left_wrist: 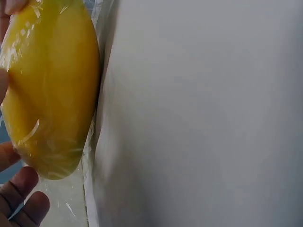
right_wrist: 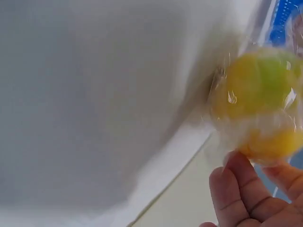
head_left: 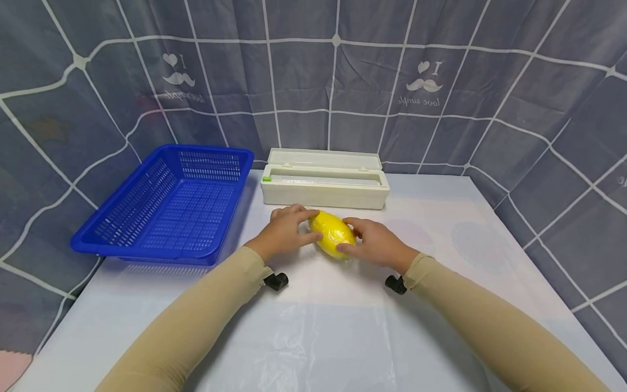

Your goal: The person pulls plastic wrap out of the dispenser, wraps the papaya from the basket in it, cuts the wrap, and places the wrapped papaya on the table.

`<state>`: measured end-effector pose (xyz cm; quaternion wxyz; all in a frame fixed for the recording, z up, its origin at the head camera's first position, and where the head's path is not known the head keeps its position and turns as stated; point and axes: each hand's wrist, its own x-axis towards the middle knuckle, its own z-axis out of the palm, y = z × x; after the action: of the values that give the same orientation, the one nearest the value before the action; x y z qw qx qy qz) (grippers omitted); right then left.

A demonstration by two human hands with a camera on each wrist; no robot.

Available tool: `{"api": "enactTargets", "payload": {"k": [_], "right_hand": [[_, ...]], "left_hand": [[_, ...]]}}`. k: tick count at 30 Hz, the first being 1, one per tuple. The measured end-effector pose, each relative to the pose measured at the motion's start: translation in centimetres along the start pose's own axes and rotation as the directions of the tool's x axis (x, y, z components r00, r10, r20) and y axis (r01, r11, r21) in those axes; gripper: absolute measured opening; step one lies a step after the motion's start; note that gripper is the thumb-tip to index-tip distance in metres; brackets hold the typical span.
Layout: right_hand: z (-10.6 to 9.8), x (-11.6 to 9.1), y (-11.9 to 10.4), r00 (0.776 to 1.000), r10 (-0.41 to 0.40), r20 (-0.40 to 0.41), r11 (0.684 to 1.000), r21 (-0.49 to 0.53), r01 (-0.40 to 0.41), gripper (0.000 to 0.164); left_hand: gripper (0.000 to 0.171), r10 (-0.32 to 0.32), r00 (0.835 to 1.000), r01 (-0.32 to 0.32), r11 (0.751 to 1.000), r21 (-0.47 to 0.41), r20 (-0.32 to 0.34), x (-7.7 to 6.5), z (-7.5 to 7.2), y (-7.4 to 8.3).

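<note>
A yellow mango-like fruit (head_left: 333, 234), wrapped in clear plastic film, lies tilted between both hands near the middle of the table. My left hand (head_left: 286, 231) holds its left end, with the thumb in front and the index finger behind. On the other end, my right hand (head_left: 374, 242) grips with thumb and fingers. The left wrist view shows the film stretched over the fruit (left_wrist: 52, 90), wrinkled toward one end. Loose film and a greenish patch on the fruit (right_wrist: 265, 90) appear in the right wrist view.
Just behind the hands stands a white cling film dispenser (head_left: 325, 195), its lid raised and a green slider (head_left: 266, 178) at its left. A blue plastic basket (head_left: 225, 251) sits on the left of the white table (head_left: 333, 348). Grey checked curtains enclose the back and sides.
</note>
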<state>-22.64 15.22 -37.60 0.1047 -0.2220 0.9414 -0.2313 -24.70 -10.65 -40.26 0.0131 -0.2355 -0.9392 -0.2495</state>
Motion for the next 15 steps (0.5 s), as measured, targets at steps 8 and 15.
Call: {"api": "enactTargets", "payload": {"k": [8, 15], "right_hand": [[-0.7, -0.3, 0.5, 0.995, -0.064, -0.076, 0.997, 0.029, 0.066, 0.037], [-0.5, -0.2, 1.0, 0.976, -0.211, -0.048, 0.977, 0.017, 0.213, 0.05]], "left_hand": [[0.07, 0.003, 0.999, -0.002, 1.0, -0.004, 0.054, 0.0, -0.2, 0.1], [0.059, 0.052, 0.998, -0.052, 0.999, 0.01, 0.047, 0.0, -0.1, 0.3]]}}
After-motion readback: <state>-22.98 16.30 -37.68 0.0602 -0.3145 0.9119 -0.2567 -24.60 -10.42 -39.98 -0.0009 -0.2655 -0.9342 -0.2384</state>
